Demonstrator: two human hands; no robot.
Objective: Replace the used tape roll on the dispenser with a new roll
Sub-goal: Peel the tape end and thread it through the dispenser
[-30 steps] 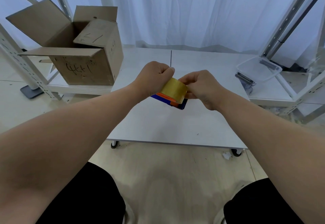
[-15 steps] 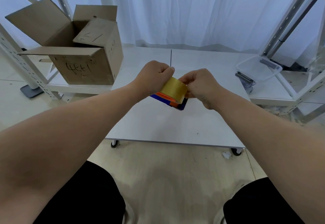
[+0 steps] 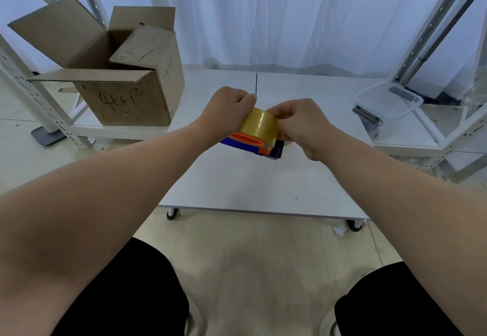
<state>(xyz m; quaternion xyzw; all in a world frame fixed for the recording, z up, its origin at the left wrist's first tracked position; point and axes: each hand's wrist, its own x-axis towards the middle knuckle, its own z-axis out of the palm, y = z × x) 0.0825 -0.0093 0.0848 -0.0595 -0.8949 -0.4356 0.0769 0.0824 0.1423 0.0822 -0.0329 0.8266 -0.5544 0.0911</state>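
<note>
Yellowish clear tape roll [image 3: 259, 125] sits on the blue and orange dispenser [image 3: 254, 146], both held above the white table [image 3: 263, 182], mid-frame. From my feed the left hand [image 3: 228, 113] is curled shut around the roll's far left edge, thumb on top. The right hand [image 3: 303, 124] has its fingers [image 3: 276, 111] pinched closed at the roll's upper right rim; what lies under the pinch is hidden from me. The hands cover most of the dispenser body. Off to the left, an open cardboard box [image 3: 126, 82] on a low shelf. To the right, a clear plastic tub [image 3: 387, 101], a dark clip-like item [image 3: 366, 114] just beside it. White curtain [image 3: 276, 14] behind.
</note>
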